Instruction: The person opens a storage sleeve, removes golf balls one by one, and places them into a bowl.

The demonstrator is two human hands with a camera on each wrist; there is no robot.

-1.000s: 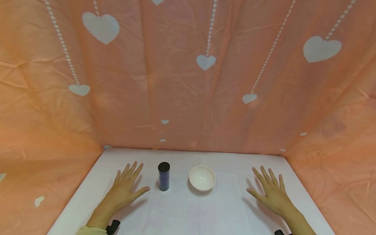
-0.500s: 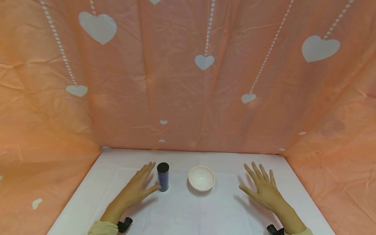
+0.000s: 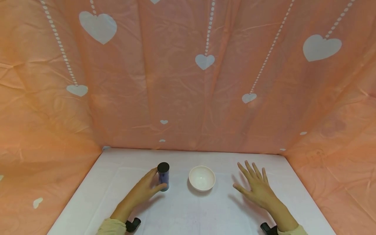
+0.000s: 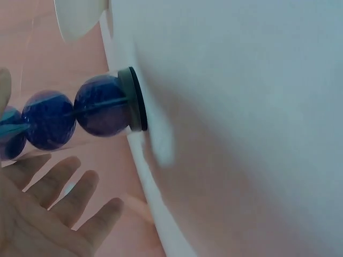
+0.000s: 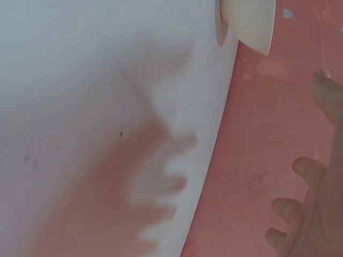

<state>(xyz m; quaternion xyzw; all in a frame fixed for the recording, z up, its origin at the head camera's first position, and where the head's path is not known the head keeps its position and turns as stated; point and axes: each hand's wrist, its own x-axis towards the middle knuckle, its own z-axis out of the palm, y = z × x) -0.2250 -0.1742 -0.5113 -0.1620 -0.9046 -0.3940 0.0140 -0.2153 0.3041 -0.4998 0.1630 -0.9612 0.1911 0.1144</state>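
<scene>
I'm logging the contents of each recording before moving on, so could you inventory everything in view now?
Clear tube: 1, black-lidded, upright left of the bowl
Balls: at least three, blue, inside the tube
Bowl: 1, white, near the table's middle
Table: 1, white, beneath both
Cloth backdrop: sheet count unclear, orange, behind and both sides
Hearts: several, white, on the backdrop
Dotted lines: several, white, above hearts
Wrist cameras: 2, black, one per wrist
Sleeves: 2, pale yellow, on the forearms
Left grip: 1, bare, beside the tube, contact unclear
Right grip: 1, bare, right of the bowl
</scene>
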